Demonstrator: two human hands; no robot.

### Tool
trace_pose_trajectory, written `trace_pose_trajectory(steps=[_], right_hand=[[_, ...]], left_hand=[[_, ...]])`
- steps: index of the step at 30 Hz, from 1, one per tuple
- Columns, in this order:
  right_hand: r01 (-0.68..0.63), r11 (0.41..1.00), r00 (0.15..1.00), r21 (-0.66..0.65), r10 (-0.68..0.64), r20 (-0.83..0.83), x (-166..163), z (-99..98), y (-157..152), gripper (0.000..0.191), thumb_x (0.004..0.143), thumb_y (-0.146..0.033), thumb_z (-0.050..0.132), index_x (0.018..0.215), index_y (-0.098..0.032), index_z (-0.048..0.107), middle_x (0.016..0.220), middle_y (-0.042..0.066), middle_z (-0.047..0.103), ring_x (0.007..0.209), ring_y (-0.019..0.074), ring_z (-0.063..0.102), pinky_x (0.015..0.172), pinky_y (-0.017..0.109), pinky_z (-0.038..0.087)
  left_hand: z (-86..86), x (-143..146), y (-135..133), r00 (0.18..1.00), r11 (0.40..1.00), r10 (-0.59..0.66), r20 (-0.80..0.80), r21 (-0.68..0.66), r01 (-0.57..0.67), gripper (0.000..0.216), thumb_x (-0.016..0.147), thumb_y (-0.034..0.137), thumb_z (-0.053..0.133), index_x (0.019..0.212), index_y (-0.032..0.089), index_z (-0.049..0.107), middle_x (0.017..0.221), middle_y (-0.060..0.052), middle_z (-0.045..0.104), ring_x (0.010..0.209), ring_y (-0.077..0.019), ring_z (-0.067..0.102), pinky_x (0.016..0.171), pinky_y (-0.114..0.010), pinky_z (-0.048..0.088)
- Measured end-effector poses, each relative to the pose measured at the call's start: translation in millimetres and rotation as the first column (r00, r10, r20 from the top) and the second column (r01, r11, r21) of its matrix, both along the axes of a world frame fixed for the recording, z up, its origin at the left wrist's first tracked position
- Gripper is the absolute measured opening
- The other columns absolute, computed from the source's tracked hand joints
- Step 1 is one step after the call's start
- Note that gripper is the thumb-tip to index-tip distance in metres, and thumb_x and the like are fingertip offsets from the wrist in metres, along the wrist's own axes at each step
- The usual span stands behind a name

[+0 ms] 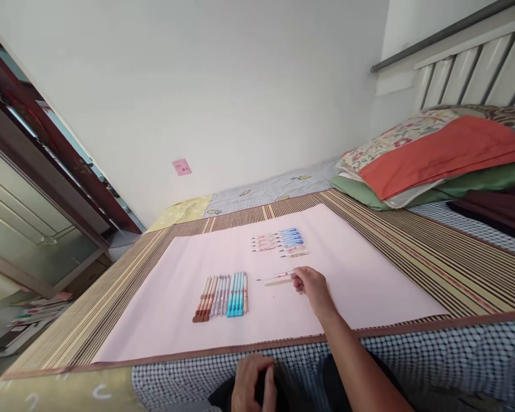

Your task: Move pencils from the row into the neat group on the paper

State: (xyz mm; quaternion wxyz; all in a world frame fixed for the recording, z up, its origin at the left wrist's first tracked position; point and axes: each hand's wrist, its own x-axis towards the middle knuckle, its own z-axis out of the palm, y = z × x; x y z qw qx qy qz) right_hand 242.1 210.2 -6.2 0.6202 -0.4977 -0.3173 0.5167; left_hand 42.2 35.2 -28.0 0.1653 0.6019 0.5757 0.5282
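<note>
Well, right fingers (299,274) pinch a pen (278,276); left fingers (244,377) gape; pink note (181,167) looks illegible.

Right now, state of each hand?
Left hand: open, loosely curled, gap between thumb and fingers; nothing visible in it.
Right hand: closed, holding a slim pen with reddish marks by one end.

Pink note (181,167) on wall (257,86), 10 o'clock. Glazed panel (30,229), 9 o'clock. Orange-floral pillow (442,154), 2–3 o'clock.
</note>
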Motion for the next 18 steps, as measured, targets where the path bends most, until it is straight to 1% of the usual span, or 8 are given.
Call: trace_pose_trajectory(steps=[2, 4, 6, 8, 10, 12, 15, 18], right_hand=[[-0.015, 0.999, 0.985, 0.051, 0.023, -0.169, -1, 4.9, -3, 0.025, 0.066, -0.041, 0.074, 0.070, -0.017, 0.068, 0.067, 0.002, 0.067, 0.053, 0.0110, 0.052, 0.051, 0.024, 0.039], [-0.027, 0.994, 0.964, 0.104, 0.053, -0.261, -1, 9.1, -5, 0.027, 0.064, -0.041, 0.079, 0.074, -0.017, 0.070, 0.072, 0.002, 0.068, 0.055, 0.0099, 0.052, 0.052, 0.024, 0.039], [-0.034, 0.993, 0.955, 0.116, 0.067, -0.289, -2, 10.8, -4, 0.029, 0.064, -0.041, 0.081, 0.076, -0.017, 0.070, 0.072, 0.002, 0.068, 0.056, 0.0100, 0.052, 0.052, 0.024, 0.039], [-0.030, 0.992, 0.956, 0.121, 0.064, -0.285, -3, 10.2, -2, 0.030, 0.064, -0.041, 0.082, 0.077, -0.017, 0.071, 0.072, 0.002, 0.068, 0.057, 0.0105, 0.052, 0.052, 0.024, 0.038], [-0.002, 0.992, 0.957, 0.127, 0.039, -0.289, -3, 8.8, 1, 0.030, 0.064, -0.041, 0.083, 0.079, -0.017, 0.072, 0.074, 0.002, 0.069, 0.057, 0.0105, 0.052, 0.052, 0.025, 0.038], [0.033, 0.991, 0.951, 0.129, 0.009, -0.310, -4, 8.2, 4, 0.031, 0.064, -0.041, 0.085, 0.081, -0.018, 0.072, 0.077, 0.002, 0.068, 0.057, 0.0101, 0.051, 0.052, 0.025, 0.039], [0.046, 0.993, 0.935, 0.112, -0.003, -0.356, -8, 9.8, 6, 0.036, 0.064, -0.043, 0.088, 0.086, -0.019, 0.073, 0.077, 0.001, 0.067, 0.060, 0.0106, 0.052, 0.054, 0.025, 0.041], [-0.028, 0.996, 0.908, 0.081, 0.060, -0.415, -15, 11.8, 5, 0.039, 0.065, -0.044, 0.090, 0.088, -0.018, 0.073, 0.079, 0.001, 0.066, 0.062, 0.0109, 0.053, 0.056, 0.025, 0.044]], left_hand=[[19.6, 12, 32, 0.966, 0.978, 0.017, 0.259, -0.204, 0.037, 0.036, 0.087, 0.054, 0.066, 0.094, 0.020, 0.075, 0.071, -0.005, 0.068, 0.066, -0.0210, 0.063, 0.062, -0.031, 0.051], [39.0, 23, 71, 0.850, 0.933, 0.028, 0.526, -0.318, 0.166, 0.053, 0.080, 0.062, 0.071, 0.104, 0.015, 0.071, 0.061, -0.001, 0.060, 0.054, -0.0149, 0.054, 0.048, -0.024, 0.039], [53.9, 34, 110, 0.693, 0.935, 0.056, 0.719, -0.282, 0.217, 0.060, 0.067, 0.061, 0.083, 0.100, 0.014, 0.067, 0.062, 0.002, 0.058, 0.055, -0.0110, 0.052, 0.047, -0.019, 0.034], [61.8, 44, 143, 0.540, 0.930, 0.027, 0.841, -0.219, 0.295, 0.052, 0.060, 0.052, 0.091, 0.085, 0.015, 0.063, 0.063, 0.004, 0.055, 0.053, -0.0071, 0.049, 0.047, -0.017, 0.034], [62.5, 52, 166, 0.400, 0.921, 0.037, 0.916, -0.187, 0.342, 0.046, 0.057, 0.039, 0.094, 0.074, 0.015, 0.059, 0.065, 0.004, 0.055, 0.053, -0.0047, 0.048, 0.046, -0.015, 0.034], [58.0, 58, 178, 0.303, 0.923, 0.076, 0.950, -0.182, 0.339, 0.039, 0.058, 0.029, 0.092, 0.071, 0.015, 0.058, 0.065, 0.004, 0.055, 0.054, -0.0040, 0.050, 0.046, -0.013, 0.035], [48.8, 63, 185, 0.255, 0.939, 0.056, 0.965, -0.137, 0.314, 0.028, 0.064, 0.024, 0.085, 0.077, 0.014, 0.062, 0.068, 0.003, 0.059, 0.055, -0.0047, 0.052, 0.048, -0.014, 0.037], [45.7, 66, 186, 0.251, 0.932, -0.008, 0.968, -0.084, 0.353, 0.035, 0.063, 0.021, 0.084, 0.093, 0.014, 0.068, 0.073, 0.001, 0.064, 0.060, -0.0059, 0.055, 0.054, -0.015, 0.041]])
